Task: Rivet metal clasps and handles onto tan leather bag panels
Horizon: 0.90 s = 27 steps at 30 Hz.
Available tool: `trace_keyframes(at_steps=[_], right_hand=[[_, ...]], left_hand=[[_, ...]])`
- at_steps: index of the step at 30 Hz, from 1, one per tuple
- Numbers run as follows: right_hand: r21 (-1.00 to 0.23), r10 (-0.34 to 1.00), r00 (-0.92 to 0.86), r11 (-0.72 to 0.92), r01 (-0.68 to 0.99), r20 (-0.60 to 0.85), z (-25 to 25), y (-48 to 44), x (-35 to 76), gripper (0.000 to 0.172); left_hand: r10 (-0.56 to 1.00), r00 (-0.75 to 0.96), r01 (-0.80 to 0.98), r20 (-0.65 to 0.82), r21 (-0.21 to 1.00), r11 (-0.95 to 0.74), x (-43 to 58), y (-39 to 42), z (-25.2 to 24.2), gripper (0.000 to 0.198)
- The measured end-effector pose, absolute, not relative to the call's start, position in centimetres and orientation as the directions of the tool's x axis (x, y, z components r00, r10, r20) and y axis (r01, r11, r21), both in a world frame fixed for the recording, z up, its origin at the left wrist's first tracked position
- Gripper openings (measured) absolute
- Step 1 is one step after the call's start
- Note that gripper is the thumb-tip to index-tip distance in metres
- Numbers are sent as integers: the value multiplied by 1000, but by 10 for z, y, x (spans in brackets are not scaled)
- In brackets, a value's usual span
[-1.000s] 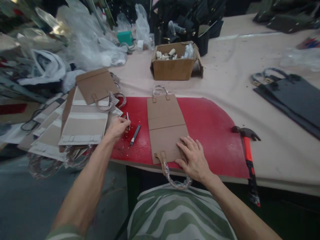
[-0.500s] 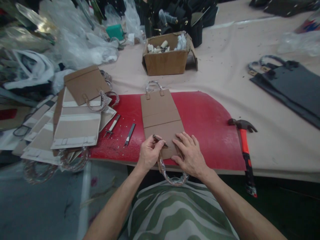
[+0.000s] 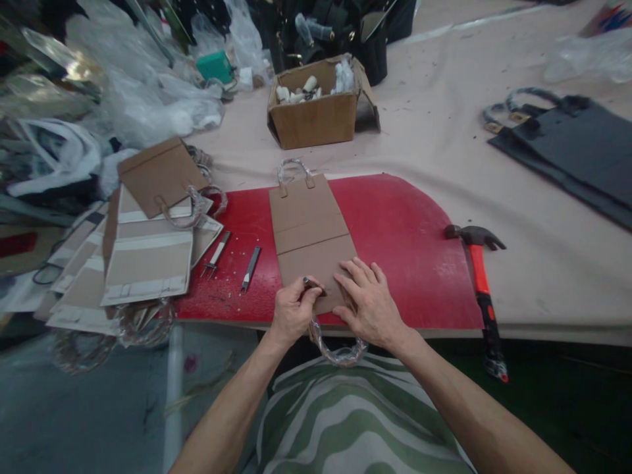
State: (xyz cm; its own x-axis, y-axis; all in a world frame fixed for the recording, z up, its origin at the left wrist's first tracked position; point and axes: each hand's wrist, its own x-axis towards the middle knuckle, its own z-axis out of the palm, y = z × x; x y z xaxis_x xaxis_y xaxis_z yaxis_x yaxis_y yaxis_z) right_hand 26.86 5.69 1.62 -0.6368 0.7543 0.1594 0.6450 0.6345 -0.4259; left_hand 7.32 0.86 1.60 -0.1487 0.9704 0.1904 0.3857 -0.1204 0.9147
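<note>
Pinched in the fingers of my left hand (image 3: 291, 309) is a short dark pen-like metal tool (image 3: 313, 284), its tip near the surface of a flat tan bag piece (image 3: 311, 247). I cannot tell whether the tip touches. My right hand (image 3: 368, 299) lies on the lower right of the same piece with its fingers spread. Plastic-wrapped handles stick out at both ends: the far handle (image 3: 295, 168) lies on the red board, and the near handle (image 3: 340, 355) hangs past the table edge toward my striped clothing.
On the red board (image 3: 405, 250) lie a two-pronged punch (image 3: 217, 253) and a slim metal tool (image 3: 251, 268). Stacked bag pieces (image 3: 148, 253) sit left. A hammer (image 3: 478, 263) overhangs the right table edge. Behind are a cardboard box (image 3: 313, 122) and a dark bag (image 3: 567, 145).
The whole view has shifted slightly, so most things appear farther left. The pen-like tool in my left hand has moved slightly and looks shorter from here. My right hand stays on the piece.
</note>
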Motion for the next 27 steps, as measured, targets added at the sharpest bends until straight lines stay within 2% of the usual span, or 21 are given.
trace_keyframes(at_steps=[12, 16, 19, 22, 24, 27], right_hand=[[-455, 749, -634, 640, 619, 193, 14, 57, 269, 54], [-579, 739, -595, 647, 497, 315, 13, 60, 274, 46], [-647, 793, -451, 601, 470, 409, 20, 70, 300, 39], [-536, 857, -244, 482, 693, 454, 29, 81, 353, 35], [-412, 896, -124, 314, 855, 426, 29, 83, 396, 42], [-232, 992, 40, -12, 973, 118, 21, 81, 446, 56]], left_hand=[[965, -123, 466, 233, 872, -151, 77, 13, 15, 9], [964, -72, 513, 256, 838, -185, 76, 13, 14, 11], [960, -57, 539, 273, 818, -200, 76, 12, 11, 10], [958, -45, 552, 282, 806, -211, 76, 11, 9, 9], [960, -30, 553, 277, 805, -215, 75, 11, 9, 9], [962, -5, 547, 273, 806, -226, 75, 12, 11, 10]])
